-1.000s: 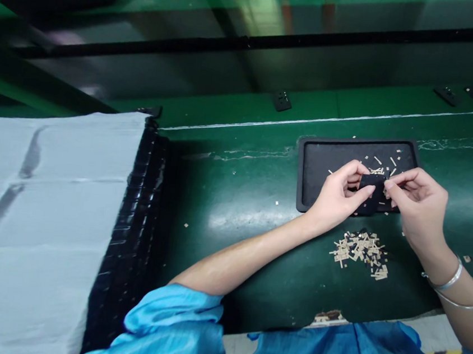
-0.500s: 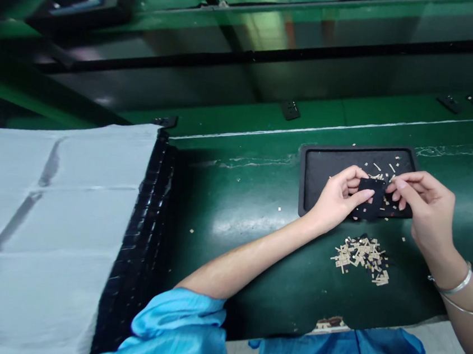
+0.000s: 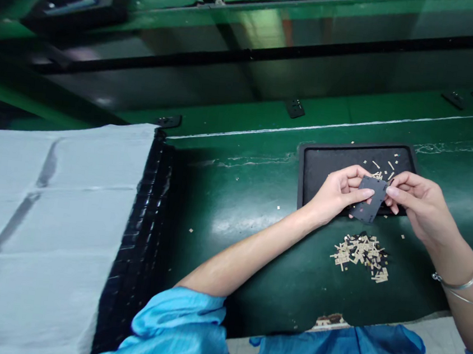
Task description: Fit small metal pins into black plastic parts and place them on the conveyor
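Note:
My left hand [image 3: 343, 189] is closed on a thin, flat black plastic plate [image 3: 369, 209] with small cut-outs, its thumb lying across the face. My right hand [image 3: 422, 205] pinches at the plate's upper right edge; any small piece between those fingertips is hidden. Both hands are over the front part of a shallow black tray [image 3: 310, 176], where small pale strips and squares [image 3: 375, 173] lie scattered. Nearer my body, a pile of pale beige and black bits [image 3: 359, 253] sits on the green tabletop [image 3: 248, 223].
On the left stands a stack of black trays [image 3: 134, 245] topped by a grey-white sheet [image 3: 65, 198]. Small black parts [image 3: 295, 108] lie along the table's back. A black box [image 3: 81, 0] rests on the upper shelf. The chipped front edge [image 3: 330, 322] is close to my body.
The black plate has tilted, so its face now looks lighter grey. My right fingertips have moved slightly left and down against its edge. The pile is unchanged.

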Demonstrator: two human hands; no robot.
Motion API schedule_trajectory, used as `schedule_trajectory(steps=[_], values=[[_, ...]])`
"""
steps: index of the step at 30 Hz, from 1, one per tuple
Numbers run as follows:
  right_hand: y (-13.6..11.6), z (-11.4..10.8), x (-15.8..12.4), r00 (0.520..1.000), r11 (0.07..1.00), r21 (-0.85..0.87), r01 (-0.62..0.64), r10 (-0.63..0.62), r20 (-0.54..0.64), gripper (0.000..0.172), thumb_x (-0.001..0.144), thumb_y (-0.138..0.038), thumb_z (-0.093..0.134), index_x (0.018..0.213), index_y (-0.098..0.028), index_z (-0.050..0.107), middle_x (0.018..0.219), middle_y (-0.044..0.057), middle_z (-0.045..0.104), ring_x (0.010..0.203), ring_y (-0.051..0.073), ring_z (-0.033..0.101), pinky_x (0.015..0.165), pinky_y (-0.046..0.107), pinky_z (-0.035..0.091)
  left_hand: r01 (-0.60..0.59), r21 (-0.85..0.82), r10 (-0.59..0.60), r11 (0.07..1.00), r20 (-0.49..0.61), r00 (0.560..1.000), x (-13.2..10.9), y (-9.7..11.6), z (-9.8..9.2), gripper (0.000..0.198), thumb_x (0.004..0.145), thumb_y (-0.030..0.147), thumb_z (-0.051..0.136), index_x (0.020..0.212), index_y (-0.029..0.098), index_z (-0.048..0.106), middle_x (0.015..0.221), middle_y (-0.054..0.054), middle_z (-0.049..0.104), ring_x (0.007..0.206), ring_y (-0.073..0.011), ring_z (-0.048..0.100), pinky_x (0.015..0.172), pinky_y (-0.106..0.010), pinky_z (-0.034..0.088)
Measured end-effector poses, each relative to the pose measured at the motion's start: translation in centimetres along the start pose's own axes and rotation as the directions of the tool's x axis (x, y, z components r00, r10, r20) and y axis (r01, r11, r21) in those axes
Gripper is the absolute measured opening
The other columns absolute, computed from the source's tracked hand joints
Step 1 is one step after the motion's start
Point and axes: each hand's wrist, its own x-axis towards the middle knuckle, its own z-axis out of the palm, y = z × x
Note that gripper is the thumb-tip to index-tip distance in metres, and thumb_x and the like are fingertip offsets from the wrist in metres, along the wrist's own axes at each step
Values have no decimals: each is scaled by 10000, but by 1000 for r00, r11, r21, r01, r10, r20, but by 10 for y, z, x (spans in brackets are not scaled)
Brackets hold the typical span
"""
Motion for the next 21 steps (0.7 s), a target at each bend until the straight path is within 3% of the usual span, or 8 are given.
schedule_trajectory(steps=[2, 4, 7, 10, 15, 21], values=[[0, 0, 0, 999, 999, 29, -16, 14, 51, 244, 645, -373, 793, 658, -191, 630, 541, -20, 571, 480, 98, 528, 394, 203, 402, 49, 5, -50, 999, 54, 997, 1, 1, -1, 376, 680, 403, 755, 899, 174, 554, 696, 12, 607, 551, -78, 540, 498, -199, 414], [1, 0, -1, 999, 1000, 26, 10, -11, 45, 254, 656, -392, 783, 653, -200, 617, 540, -23, 569, 469, 97, 519, 391, 207, 401, 42, 57, -44, 997, 33, 998, 0, 2, 1, 388, 695, 418, 737, 945, 176, 563, 687, 15, 591, 533, -77, 517, 471, -199, 389], [5, 1, -4, 994, 994, -56, 97, -99, -35, 209, 689, -362, 763, 678, -214, 616, 585, -19, 587, 494, 104, 530, 415, 218, 422, -89, 230, 114, 969, -95, 989, -3, 2, 7, 467, 638, 371, 789, 996, 172, 565, 770, 2, 605, 672, -97, 556, 555, -200, 423], [8, 2, -7, 981, 974, -155, 164, -178, -82, 147, 711, -305, 749, 708, -224, 626, 640, -15, 605, 542, 114, 561, 476, 236, 468, -164, 382, 220, 909, -106, 970, -6, 0, 12, 579, 567, 311, 837, 1056, 169, 561, 944, -49, 635, 878, -153, 581, 617, -202, 448], [8, 6, -11, 970, 955, -215, 207, -229, -85, 95, 737, -268, 730, 722, -235, 643, 675, -17, 615, 569, 114, 569, 539, 253, 502, -203, 430, 265, 880, -89, 960, -7, -2, 13, 529, 650, 268, 783, 1119, 178, 556, 1162, -90, 599, 1044, -196, 568, 631, -199, 472], [8, 7, -11, 969, 958, -190, 215, -234, -84, 103, 717, -281, 736, 709, -227, 649, 707, -6, 619, 599, 122, 561, 519, 254, 478, -243, 453, 314, 858, -88, 945, -8, -4, 13, 486, 674, 241, 768, 1115, 197, 566, 1198, -79, 590, 1091, -201, 556, 646, -198, 479]])
